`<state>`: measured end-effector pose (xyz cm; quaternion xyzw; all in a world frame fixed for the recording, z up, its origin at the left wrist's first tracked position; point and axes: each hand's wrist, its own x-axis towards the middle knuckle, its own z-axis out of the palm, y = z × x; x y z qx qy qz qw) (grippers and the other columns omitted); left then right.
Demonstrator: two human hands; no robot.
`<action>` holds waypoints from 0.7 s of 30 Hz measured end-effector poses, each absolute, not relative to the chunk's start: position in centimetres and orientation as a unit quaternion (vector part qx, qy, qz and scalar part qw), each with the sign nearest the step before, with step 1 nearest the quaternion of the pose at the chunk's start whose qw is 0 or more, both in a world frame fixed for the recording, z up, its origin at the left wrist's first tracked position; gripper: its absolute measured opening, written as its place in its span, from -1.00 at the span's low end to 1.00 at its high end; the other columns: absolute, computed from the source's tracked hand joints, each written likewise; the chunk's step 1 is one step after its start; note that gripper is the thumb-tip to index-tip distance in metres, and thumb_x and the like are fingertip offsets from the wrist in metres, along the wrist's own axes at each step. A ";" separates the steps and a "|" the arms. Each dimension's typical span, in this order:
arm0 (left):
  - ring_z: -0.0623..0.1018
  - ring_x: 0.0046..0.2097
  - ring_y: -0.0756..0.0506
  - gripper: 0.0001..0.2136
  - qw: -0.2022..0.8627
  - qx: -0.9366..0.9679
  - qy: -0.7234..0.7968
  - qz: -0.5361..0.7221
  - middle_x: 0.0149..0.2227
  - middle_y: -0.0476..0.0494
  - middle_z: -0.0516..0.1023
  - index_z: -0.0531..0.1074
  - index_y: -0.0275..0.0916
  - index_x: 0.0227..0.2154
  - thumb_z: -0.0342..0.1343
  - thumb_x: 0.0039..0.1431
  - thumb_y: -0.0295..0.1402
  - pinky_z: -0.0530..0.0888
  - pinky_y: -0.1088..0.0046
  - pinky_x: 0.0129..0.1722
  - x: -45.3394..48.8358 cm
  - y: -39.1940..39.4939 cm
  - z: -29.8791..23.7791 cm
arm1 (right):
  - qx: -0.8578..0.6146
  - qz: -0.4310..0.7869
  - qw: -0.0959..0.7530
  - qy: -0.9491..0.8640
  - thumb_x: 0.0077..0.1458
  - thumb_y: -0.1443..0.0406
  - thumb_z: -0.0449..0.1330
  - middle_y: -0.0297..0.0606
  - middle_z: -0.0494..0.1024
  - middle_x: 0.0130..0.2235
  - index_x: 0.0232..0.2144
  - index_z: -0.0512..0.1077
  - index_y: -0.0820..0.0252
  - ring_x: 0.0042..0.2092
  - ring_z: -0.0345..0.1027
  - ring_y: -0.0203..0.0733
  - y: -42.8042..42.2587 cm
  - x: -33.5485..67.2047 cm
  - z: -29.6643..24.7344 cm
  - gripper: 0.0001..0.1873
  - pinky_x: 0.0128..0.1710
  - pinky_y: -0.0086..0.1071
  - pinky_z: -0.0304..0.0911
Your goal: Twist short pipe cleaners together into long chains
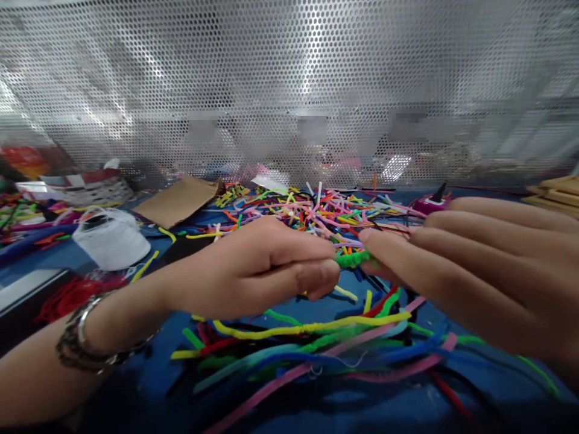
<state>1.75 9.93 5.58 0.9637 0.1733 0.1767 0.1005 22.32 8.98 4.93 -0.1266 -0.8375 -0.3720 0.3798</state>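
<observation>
A short stretch of green pipe cleaner [353, 260] spans the gap between my two hands and looks bumpy, as if twisted. My left hand [275, 262] is closed around one end, thumb pressed against the curled fingers. At the other end, my right hand [470, 271] pinches it between the index finger and what appears to be the thumb below; its other fingers are stretched out. Below the hands lie loose pipe cleaners, among them a yellow one [289, 330], a pink one [275, 386] and a blue one [384, 357].
Behind my hands spreads a heap of short colourful pipe cleaner pieces [312, 208] on the blue table [140, 386]. A cardboard piece [181, 199], a white cup-like object [111, 238] and red strands [75, 298] lie left. A purple object with a black tip [427, 205] stands right. Perforated metal [271, 78] rises behind.
</observation>
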 end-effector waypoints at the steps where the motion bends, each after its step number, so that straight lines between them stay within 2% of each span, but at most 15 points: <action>1: 0.19 -0.65 0.15 -0.73 0.087 0.962 0.181 0.185 -0.68 0.12 0.22 0.18 -0.27 -0.63 -0.22 0.18 -0.49 0.16 0.68 -0.64 1.8 9.7 5.7 | -0.139 -0.365 0.372 -0.842 0.07 0.33 0.02 -0.48 0.38 -0.67 -0.57 0.37 0.13 -0.63 0.12 -0.42 8.9 22.3 5.1 -0.78 -0.65 -0.42 -0.04; 4: 0.21 -0.66 0.13 -0.71 -0.089 0.947 0.193 0.240 -0.71 0.10 0.23 0.23 -0.28 -0.63 -0.21 0.19 -0.45 0.14 0.63 -0.65 1.5 9.9 5.4 | -0.221 -0.222 0.329 -0.891 0.06 0.35 0.03 -0.46 0.29 -0.67 -0.58 0.33 0.17 -0.62 0.07 -0.43 8.8 21.7 5.1 -0.79 -0.65 -0.47 -0.05; 8: 0.26 -0.67 0.08 -0.80 -0.414 0.854 0.110 0.295 -0.73 0.10 0.29 0.34 -0.24 -0.54 -0.12 0.12 -0.47 0.07 0.55 -0.68 1.1 11.0 4.7 | -0.253 0.230 0.305 -0.889 0.14 0.26 -0.09 -0.49 0.06 -0.68 -0.58 0.19 0.19 -0.65 -0.07 -0.47 9.3 20.6 3.5 -0.72 -0.72 -0.55 -0.10; 10: 0.26 -0.67 0.09 -0.84 -0.455 0.834 0.083 0.301 -0.73 0.11 0.28 0.34 -0.22 -0.52 -0.09 0.10 -0.48 0.05 0.54 -0.68 1.0 11.5 4.6 | -0.213 0.379 0.312 -0.845 0.17 0.19 -0.18 -0.51 -0.03 -0.69 -0.56 0.15 0.18 -0.68 -0.14 -0.46 9.6 20.2 2.7 -0.67 -0.75 -0.56 -0.10; 11: 0.24 -0.68 0.09 -0.82 -0.433 0.845 0.094 0.299 -0.74 0.11 0.25 0.33 -0.22 -0.53 -0.11 0.11 -0.47 0.03 0.54 -0.69 0.9 11.7 4.6 | -0.207 0.392 0.324 -0.836 0.18 0.17 -0.20 -0.51 -0.04 -0.69 -0.56 0.14 0.18 -0.69 -0.16 -0.46 9.7 20.2 2.5 -0.66 -0.75 -0.56 -0.10; 12: 0.21 -0.68 0.10 -0.79 -0.381 0.870 0.122 0.289 -0.74 0.11 0.21 0.32 -0.23 -0.55 -0.15 0.13 -0.46 0.03 0.55 -0.69 0.9 11.8 4.7 | -0.224 0.359 0.337 -0.841 0.17 0.18 -0.19 -0.51 -0.02 -0.69 -0.54 0.16 0.18 -0.69 -0.14 -0.46 9.9 20.2 2.4 -0.67 -0.75 -0.56 -0.09; 13: 0.18 -0.69 0.10 -0.75 -0.302 0.902 0.155 0.269 -0.74 0.11 0.18 0.30 -0.25 -0.58 -0.18 0.15 -0.44 0.04 0.56 -0.69 0.8 11.9 4.9 | -0.256 0.274 0.349 -0.858 0.16 0.19 -0.14 -0.51 0.03 -0.69 -0.53 0.18 0.18 -0.69 -0.11 -0.46 10.0 20.3 2.6 -0.70 -0.74 -0.55 -0.10; 15: 0.16 -0.68 0.12 -0.71 -0.084 0.954 0.203 0.205 -0.73 0.11 0.14 0.25 -0.27 -0.61 -0.23 0.18 -0.41 0.08 0.61 -0.69 0.7 12.0 5.3 | -0.286 0.017 0.356 -0.889 0.11 0.24 -0.04 -0.48 0.15 -0.68 -0.52 0.26 0.17 -0.66 -0.01 -0.45 10.1 20.8 3.3 -0.79 -0.69 -0.50 -0.10; 18: 0.15 -0.69 0.13 -0.71 0.243 0.939 0.217 0.113 -0.74 0.11 0.11 0.19 -0.26 -0.61 -0.26 0.20 -0.39 0.11 0.67 -0.72 0.6 12.1 5.8 | -0.184 -0.342 0.313 -0.867 0.07 0.34 0.00 -0.46 0.31 -0.66 -0.47 0.35 0.10 -0.60 0.12 -0.39 10.0 21.4 4.3 -0.84 -0.61 -0.45 -0.02; 21: 0.05 -0.74 0.11 -0.70 0.414 0.883 0.205 0.085 -0.78 0.14 -0.01 0.14 -0.23 -0.62 -0.29 0.21 -0.38 0.04 0.66 -0.79 0.7 11.9 5.8 | -0.102 -0.487 0.270 -0.824 0.06 0.42 0.00 -0.44 0.41 -0.60 -0.42 0.38 0.10 -0.55 0.18 -0.37 9.7 21.4 4.4 -0.82 -0.54 -0.46 0.07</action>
